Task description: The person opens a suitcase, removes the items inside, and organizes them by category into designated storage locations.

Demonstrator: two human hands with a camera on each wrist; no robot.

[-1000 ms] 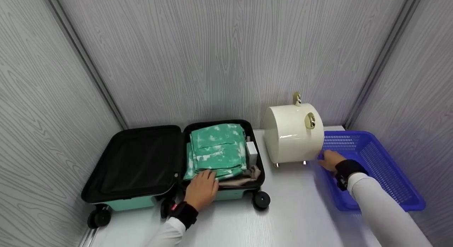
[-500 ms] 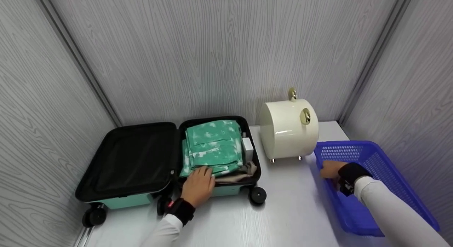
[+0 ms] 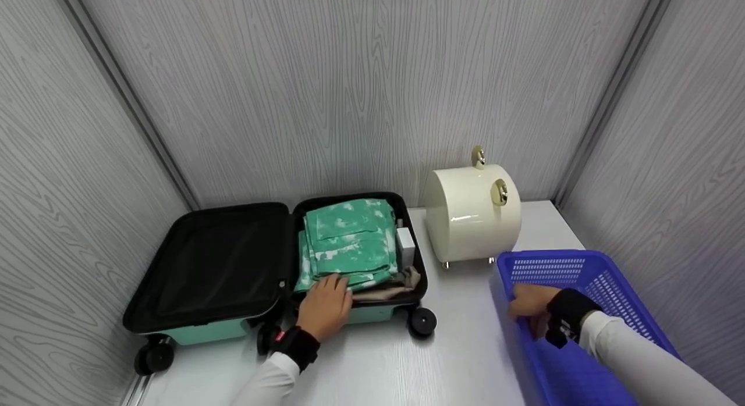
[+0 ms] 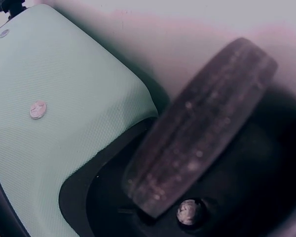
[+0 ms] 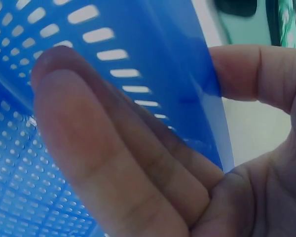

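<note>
On the white table (image 3: 465,348), right side: right hand (image 3: 528,302) grips the near-left wall of the blue basket (image 3: 611,278), fingers inside against the slotted plastic, thumb (image 5: 256,74) outside, wall pinched between them. Basket sits at the table's right edge, just in front of and right of the cream round case (image 3: 471,217), not touching it as far as I can tell. Cream case stands upright on small feet near the back wall, gold clasp on top and one on its face. Left side: mint suitcase (image 3: 273,260) lies open flat, black-lined lid half to the left, packed half to the right. Left hand (image 3: 327,304) rests palm-down on the near edge of the folded green-and-white cloth (image 3: 348,243) in the packed half, fingers relaxed and nearly straight, not curled around anything. Small white box (image 3: 405,244) wedged between cloth and suitcase's right wall; beige fabric (image 3: 396,289) at the near right corner. Left wrist view shows only a suitcase wheel (image 4: 202,128) close up, blurred, beside the mint shell.
</note>
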